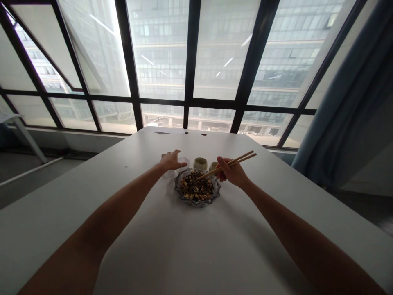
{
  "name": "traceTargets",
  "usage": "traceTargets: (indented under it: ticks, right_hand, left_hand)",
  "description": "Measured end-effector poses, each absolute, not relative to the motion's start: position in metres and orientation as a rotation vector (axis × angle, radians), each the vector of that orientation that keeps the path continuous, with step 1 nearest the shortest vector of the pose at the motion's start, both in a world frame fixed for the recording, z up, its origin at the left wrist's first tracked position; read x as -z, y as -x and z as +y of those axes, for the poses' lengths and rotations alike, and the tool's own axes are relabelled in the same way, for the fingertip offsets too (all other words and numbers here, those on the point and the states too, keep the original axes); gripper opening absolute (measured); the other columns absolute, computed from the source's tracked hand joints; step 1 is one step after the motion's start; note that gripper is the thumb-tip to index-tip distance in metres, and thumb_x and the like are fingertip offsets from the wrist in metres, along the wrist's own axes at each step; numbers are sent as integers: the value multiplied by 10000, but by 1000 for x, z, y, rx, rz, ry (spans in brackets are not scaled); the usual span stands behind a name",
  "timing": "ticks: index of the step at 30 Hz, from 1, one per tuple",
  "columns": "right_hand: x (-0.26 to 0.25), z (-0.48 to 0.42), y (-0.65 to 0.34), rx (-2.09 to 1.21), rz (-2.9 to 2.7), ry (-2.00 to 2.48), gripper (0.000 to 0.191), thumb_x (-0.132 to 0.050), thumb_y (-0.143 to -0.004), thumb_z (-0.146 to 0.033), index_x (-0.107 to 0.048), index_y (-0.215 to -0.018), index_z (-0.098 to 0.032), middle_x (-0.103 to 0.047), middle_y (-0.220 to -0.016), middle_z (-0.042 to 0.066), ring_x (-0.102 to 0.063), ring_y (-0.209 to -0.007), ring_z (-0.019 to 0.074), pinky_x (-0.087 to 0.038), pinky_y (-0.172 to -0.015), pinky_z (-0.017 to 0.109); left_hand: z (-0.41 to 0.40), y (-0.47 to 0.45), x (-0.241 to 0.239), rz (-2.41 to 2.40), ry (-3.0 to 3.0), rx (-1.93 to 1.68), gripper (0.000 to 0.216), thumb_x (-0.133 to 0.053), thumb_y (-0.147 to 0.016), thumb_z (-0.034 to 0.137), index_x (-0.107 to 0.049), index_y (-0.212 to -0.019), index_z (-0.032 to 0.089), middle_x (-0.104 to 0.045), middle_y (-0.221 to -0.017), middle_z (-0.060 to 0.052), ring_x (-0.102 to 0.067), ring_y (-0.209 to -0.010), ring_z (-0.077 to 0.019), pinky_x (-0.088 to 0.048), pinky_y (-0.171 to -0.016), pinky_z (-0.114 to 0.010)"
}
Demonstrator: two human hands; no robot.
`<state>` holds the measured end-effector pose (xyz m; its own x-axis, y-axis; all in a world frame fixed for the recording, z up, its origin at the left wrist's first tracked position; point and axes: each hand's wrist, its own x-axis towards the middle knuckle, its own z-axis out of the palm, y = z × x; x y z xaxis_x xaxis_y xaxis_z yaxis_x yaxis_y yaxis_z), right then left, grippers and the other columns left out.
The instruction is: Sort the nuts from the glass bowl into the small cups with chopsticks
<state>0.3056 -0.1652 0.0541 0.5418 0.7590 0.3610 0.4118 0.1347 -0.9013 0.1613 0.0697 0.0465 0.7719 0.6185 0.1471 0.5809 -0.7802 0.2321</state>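
Right hand (234, 173) clamped on chopsticks (247, 157), I have their tips in the glass bowl's (217, 191) nuts and seeds (199, 191): probably light, hard, slippery, best pinched mid-body. Beyond, left fingers (166, 155) spread beside a clear cup (185, 160); contact I can't tell.

Right fingers (223, 164) around wooden chopsticks (236, 160)

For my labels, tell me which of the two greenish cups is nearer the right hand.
The right cup, partly hidden by the right hand; the left cup stands farther off, fully clear of that hand.
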Motion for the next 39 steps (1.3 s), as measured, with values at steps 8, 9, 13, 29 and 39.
traceTargets:
  ticks: [8, 9, 13, 29, 39]
  right_hand:
    - [-56, -168, -304, -298, -1018, 1489, 692, -596, -654, -865, -590, -609, -175, -587, -403, 22, -504, -285, 109, -356, -270, 190]
    - [-56, -168, -304, -292, -1011, 1482, 691, -596, -655, -865, -587, -607, -175, -586, -402, 22, -504, -284, 109, -357, -271, 191]
    - [-56, -168, -305, -280, -1008, 1466, 671, -593, -684, -846, -583, -610, -179, -594, -413, 26, -508, -288, 112, -365, -271, 197]
    - [-65, -173, -306, -278, -1088, 1536, 673, -564, -713, -842, -578, -616, -176, -580, -407, 19, -497, -282, 104, -339, -267, 186]
    - [-66, -177, -314, -289, -1237, 1595, 633, -554, -794, -779, -600, -638, -167, -591, -448, 15, -517, -322, 98, -368, -309, 181]
  left_hand:
    - [71, -165, -44, 666, -2932, -587, 778, -730, -741, 435, -406, -1419, 233, -646, -1304, -110, -595, -1178, -318, -457, -979, -440]
    - [71, -164, -43, 568, -2993, -670, 750, -716, -759, 384, -407, -1425, 232, -629, -1324, -109, -574, -1200, -319, -444, -1001, -452]
    - [72, -158, -41, 309, -3085, -788, 715, -682, -785, 268, -412, -1447, 249, -577, -1378, -105, -497, -1274, -324, -389, -1067, -477]
    - [75, -173, -58, 967, -2782, -155, 919, -600, -734, 744, -405, -1441, 190, -579, -1390, -224, -576, -1246, -386, -455, -962, -468]
    - [48, -242, -57, 756, -2897, -89, 972, -623, -688, 782, -442, -1447, 203, -559, -1420, -219, -519, -1307, -408, -346, -1077, -588]
